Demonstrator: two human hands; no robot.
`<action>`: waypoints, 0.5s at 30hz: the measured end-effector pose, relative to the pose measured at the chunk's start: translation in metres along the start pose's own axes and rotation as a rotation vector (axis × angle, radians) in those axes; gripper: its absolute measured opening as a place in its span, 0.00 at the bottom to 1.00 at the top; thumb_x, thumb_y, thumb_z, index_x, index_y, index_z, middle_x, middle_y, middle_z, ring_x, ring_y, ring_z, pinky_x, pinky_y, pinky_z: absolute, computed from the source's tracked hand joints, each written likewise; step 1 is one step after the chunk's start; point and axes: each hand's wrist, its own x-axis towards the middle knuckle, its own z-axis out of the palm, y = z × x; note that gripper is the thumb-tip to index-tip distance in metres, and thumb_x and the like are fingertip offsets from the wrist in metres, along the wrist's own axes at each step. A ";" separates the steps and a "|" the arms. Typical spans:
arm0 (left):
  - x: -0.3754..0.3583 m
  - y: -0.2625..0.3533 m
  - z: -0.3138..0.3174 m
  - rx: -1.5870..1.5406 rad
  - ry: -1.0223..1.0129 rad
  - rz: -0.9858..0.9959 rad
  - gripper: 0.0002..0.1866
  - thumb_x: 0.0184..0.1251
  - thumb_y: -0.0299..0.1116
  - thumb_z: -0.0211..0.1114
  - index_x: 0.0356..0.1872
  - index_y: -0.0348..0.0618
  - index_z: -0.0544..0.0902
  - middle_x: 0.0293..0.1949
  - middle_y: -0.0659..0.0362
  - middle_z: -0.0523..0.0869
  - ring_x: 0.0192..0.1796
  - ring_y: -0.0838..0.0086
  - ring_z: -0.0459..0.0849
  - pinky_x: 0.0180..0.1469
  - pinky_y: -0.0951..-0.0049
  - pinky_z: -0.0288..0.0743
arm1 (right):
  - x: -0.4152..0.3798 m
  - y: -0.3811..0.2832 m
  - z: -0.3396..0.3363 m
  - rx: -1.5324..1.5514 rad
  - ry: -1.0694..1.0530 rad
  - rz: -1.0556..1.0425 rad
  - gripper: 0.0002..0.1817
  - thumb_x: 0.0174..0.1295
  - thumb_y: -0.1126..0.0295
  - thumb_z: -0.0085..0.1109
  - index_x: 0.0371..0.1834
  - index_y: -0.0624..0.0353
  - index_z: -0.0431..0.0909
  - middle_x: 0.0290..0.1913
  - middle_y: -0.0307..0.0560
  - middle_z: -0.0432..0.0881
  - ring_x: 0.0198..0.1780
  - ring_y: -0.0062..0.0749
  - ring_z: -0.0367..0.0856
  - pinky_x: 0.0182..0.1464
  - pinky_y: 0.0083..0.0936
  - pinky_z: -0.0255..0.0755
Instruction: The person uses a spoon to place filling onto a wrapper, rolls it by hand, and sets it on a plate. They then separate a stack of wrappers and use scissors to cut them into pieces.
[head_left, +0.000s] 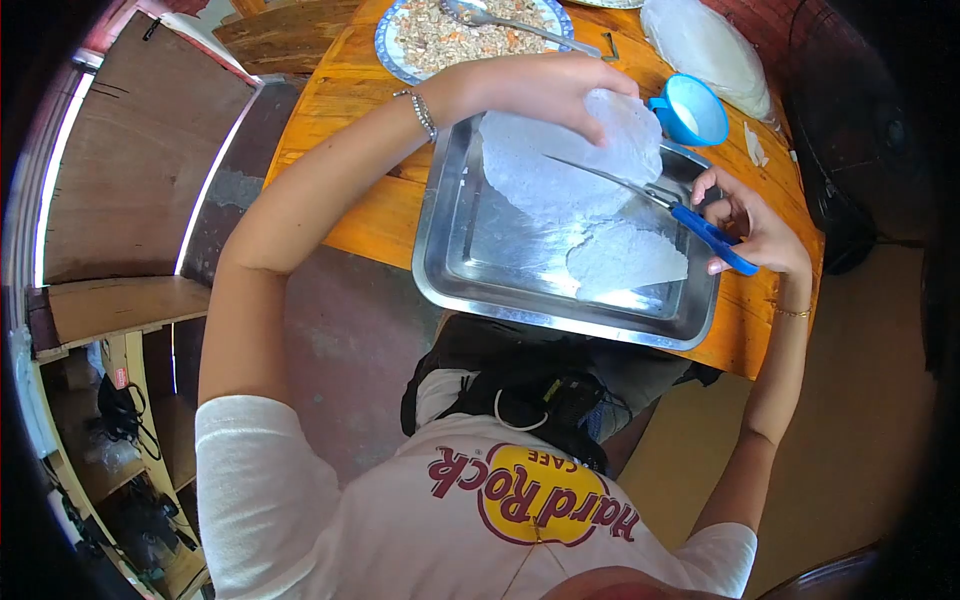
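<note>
My left hand [555, 95] holds a white, thin sheet that looks like rice paper [545, 165] by its upper edge. The thumb presses on the front, and the other fingers are partly hidden. In my right hand [745, 225] are blue-handled scissors [715, 238], with fingers in the handle loops. Their blades point left across the sheet and look nearly closed. Below them, a smaller cut piece of rice paper [625, 262] lies in a rectangular metal tray [480, 290]. The larger sheet is over the tray's far part.
Behind the tray stands a patterned plate [384, 45] of minced filling with a metal spoon [475, 14]. A blue cup [695, 110] and a plastic-wrapped white stack [705, 50] stand at the far right. The tray overhangs the near edge of the wooden table [345, 205]. Shelves [130, 400] are at left.
</note>
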 end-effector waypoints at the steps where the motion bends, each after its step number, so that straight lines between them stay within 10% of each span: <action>1: 0.000 0.000 -0.001 0.015 -0.002 -0.008 0.25 0.58 0.37 0.71 0.55 0.36 0.77 0.47 0.49 0.83 0.52 0.63 0.81 0.57 0.68 0.71 | 0.001 0.000 -0.001 -0.004 -0.011 -0.004 0.34 0.42 0.75 0.79 0.49 0.54 0.63 0.20 0.28 0.70 0.22 0.09 0.64 0.23 0.13 0.50; 15: 0.007 -0.007 0.004 -0.064 -0.067 -0.036 0.24 0.59 0.35 0.69 0.56 0.37 0.77 0.47 0.51 0.83 0.52 0.64 0.79 0.56 0.68 0.71 | 0.014 -0.006 -0.006 -0.074 -0.022 0.008 0.34 0.41 0.78 0.77 0.49 0.54 0.64 0.19 0.29 0.72 0.21 0.09 0.65 0.24 0.13 0.50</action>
